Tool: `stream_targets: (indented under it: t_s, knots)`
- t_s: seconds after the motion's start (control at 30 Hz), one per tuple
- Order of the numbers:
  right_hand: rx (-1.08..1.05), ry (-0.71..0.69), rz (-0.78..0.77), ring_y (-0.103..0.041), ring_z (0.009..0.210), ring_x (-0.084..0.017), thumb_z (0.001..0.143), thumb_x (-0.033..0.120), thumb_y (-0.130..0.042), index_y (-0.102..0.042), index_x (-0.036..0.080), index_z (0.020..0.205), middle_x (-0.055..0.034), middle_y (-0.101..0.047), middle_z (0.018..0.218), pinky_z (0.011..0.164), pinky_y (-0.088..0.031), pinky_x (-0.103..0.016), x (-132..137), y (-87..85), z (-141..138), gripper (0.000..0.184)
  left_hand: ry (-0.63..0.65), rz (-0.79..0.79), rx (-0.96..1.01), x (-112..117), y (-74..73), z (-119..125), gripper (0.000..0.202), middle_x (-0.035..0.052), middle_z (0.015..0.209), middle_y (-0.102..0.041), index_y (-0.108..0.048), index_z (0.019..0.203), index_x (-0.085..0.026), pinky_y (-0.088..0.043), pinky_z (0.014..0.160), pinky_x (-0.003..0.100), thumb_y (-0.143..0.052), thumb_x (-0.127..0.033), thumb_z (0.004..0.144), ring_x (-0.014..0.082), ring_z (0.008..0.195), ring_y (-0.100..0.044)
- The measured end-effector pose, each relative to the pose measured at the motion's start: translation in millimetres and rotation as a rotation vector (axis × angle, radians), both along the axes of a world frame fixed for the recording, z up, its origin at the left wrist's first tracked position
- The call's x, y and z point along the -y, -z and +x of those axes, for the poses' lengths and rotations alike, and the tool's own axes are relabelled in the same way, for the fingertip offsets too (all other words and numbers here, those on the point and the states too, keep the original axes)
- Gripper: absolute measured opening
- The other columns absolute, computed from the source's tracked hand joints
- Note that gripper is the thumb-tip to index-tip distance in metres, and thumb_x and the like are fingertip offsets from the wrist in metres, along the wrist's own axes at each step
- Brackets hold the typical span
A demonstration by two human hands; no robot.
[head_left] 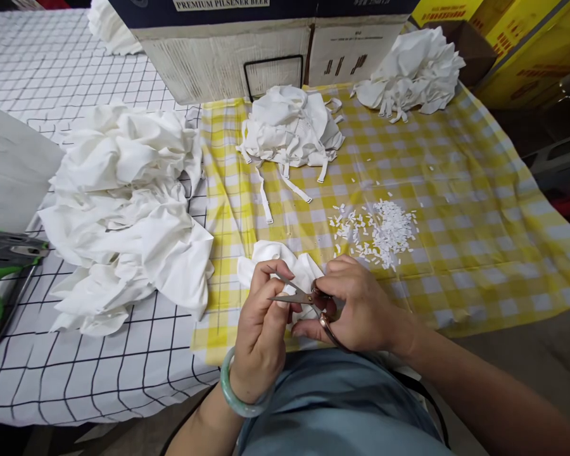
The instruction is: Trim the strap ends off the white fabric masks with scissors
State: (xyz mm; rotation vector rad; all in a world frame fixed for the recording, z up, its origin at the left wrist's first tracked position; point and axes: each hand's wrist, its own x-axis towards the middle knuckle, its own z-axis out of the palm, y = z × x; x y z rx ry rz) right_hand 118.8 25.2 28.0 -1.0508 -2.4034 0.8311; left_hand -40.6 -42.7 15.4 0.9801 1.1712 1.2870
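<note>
My right hand (pixel 361 307) grips small scissors (pixel 298 297) whose blades point left, slightly apart. My left hand (pixel 261 323), with a green bangle on the wrist, pinches a white cloth piece (pixel 285 263) against the blades. Both hands hover over the near edge of the yellow checked cloth (pixel 479 209). A scatter of tiny white snippets (pixel 384 231) lies just beyond my right hand.
A big heap of white fabric (pixel 123 209) lies on the black-grid cloth (pixel 76 373) at left. Two smaller white bundles (pixel 289 130) (pixel 411 73) sit further back, before cardboard boxes (pixel 228 57). A green tool (pixel 0 278) is at the far left edge.
</note>
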Motion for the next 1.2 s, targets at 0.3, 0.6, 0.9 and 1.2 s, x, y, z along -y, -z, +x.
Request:
stream_targets:
  t_s: [0.3,0.6,0.9,1.2]
  knots:
    - [0.037,0.072,0.044,-0.042,0.054,-0.012,0.072,0.058,-0.073,-0.051,0.019,0.049,0.0014,-0.048,0.051,0.062,-0.032,-0.029,1,5.6,11,0.050,-0.005,0.032,-0.035,-5,-0.5,10,0.028,0.0081,0.100,-0.045,-0.059,0.075,-0.018,-0.040,0.067,0.028,-0.044,-0.028,0.097,0.0207,0.092,-0.045]
    - [0.095,0.296,0.177,-0.043,0.052,-0.012,0.075,0.048,-0.074,-0.052,0.018,0.048,-0.0004,-0.052,0.050,0.060,-0.032,-0.029,10,24.3,58,0.046,0.254,0.011,-0.153,-32,2.2,43,0.030,0.0083,0.107,-0.047,-0.061,0.080,-0.019,-0.041,0.071,0.029,-0.040,-0.030,0.099,0.0200,0.091,-0.047]
    - [-0.075,0.508,-0.236,-0.058,0.069,-0.016,0.070,0.055,-0.076,-0.059,0.019,0.094,-0.0060,-0.066,0.090,0.059,-0.047,-0.028,1,19.1,93,0.047,0.408,0.080,-0.481,-48,-12.8,18,0.031,0.0094,0.101,-0.056,-0.055,0.072,-0.018,-0.041,0.088,0.033,-0.042,-0.028,0.098,0.0226,0.100,-0.054]
    - [-0.140,0.037,-0.214,-0.060,0.098,-0.024,0.066,0.001,-0.059,-0.049,0.020,0.087,-0.0091,-0.062,0.101,0.085,-0.050,-0.037,11,32.0,-15,0.031,0.344,0.041,-0.893,-8,11.1,-44,0.058,0.0148,0.127,-0.051,-0.038,0.142,-0.022,-0.049,0.095,0.044,-0.057,-0.021,0.087,0.0281,0.114,-0.056]
